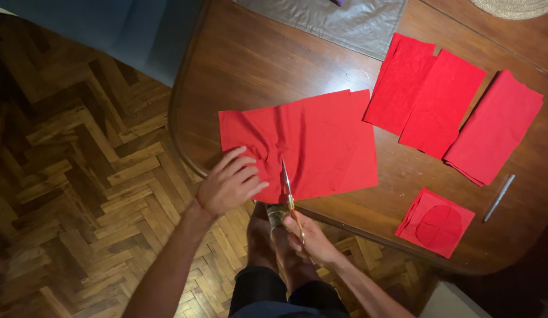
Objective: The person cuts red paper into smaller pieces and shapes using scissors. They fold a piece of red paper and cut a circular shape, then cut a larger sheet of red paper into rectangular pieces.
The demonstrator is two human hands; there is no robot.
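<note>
A large sheet of red fabric lies on the wooden table, its near edge overhanging the table's rim. My left hand presses flat on the sheet's near left corner, fingers spread, bunching the cloth a little. My right hand grips the handles of a pair of scissors. The blades point away from me and bite into the fabric's near edge, just right of my left hand.
Three folded red fabric pieces lie side by side at the table's right. A red square with a red circle sits near the front right edge, a grey pen beside it. A grey mat lies at the back. Herringbone parquet lies below.
</note>
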